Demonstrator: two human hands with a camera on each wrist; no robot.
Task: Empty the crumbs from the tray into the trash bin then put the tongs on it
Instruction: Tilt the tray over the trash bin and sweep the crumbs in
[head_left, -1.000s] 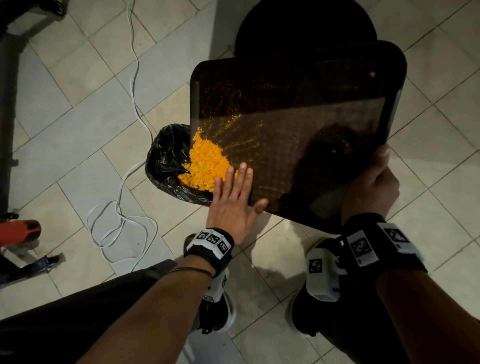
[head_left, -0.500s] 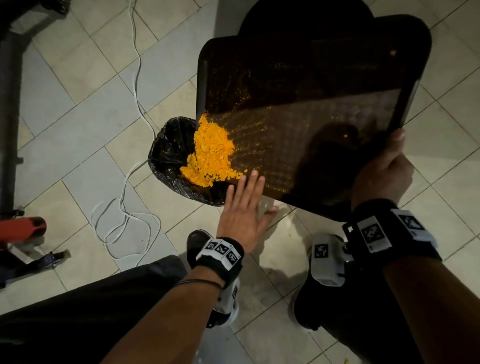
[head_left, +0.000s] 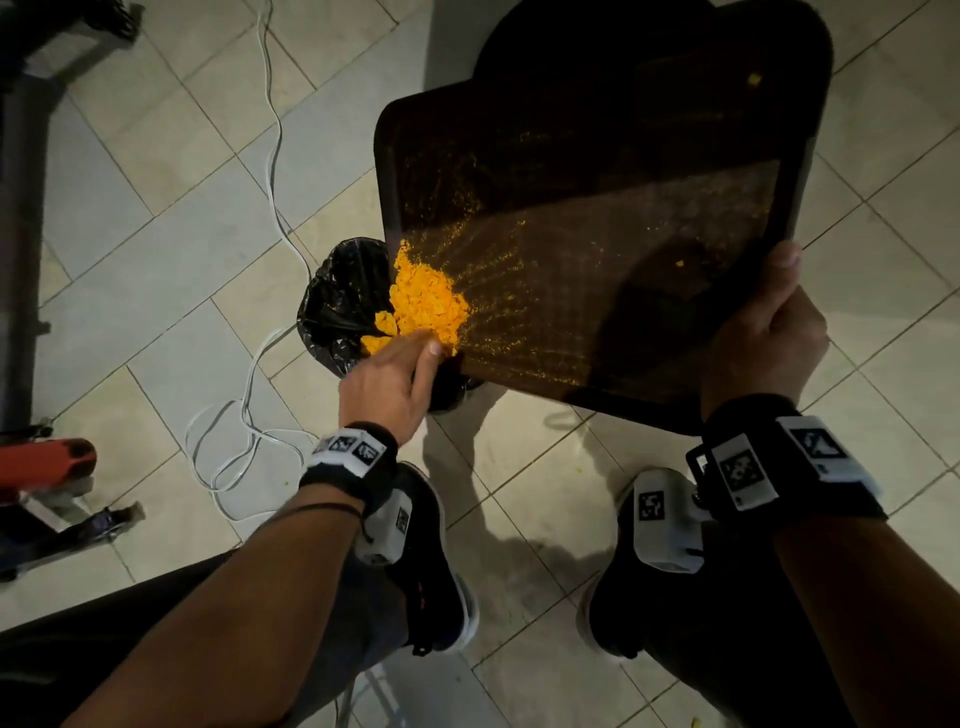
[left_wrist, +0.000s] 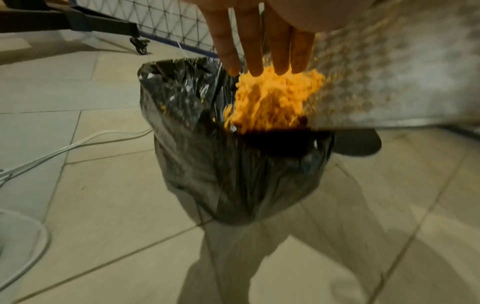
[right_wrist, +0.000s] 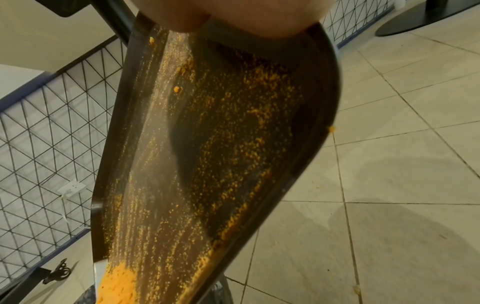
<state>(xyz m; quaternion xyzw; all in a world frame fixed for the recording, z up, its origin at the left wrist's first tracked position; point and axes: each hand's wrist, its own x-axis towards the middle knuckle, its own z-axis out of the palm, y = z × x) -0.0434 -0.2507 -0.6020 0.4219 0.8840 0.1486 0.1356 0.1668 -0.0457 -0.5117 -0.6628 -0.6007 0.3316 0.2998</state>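
My right hand grips the near right edge of a dark tray, thumb on top, and holds it tilted down to the left. Orange crumbs are heaped at its low left corner, above a small trash bin lined with a black bag. My left hand reaches over that corner with straight fingers touching the crumbs, which spill toward the bin. Fine crumbs streak the tray surface. No tongs are in view.
White cables loop on the tiled floor left of the bin. A red and black tool lies at the far left. My two shoes stand just behind the bin. A wire mesh fence and a black round base lie beyond.
The tray has tilted further and the crumb heap has slid to its low corner. My left hand moved from the tray's near edge onto the crumbs.
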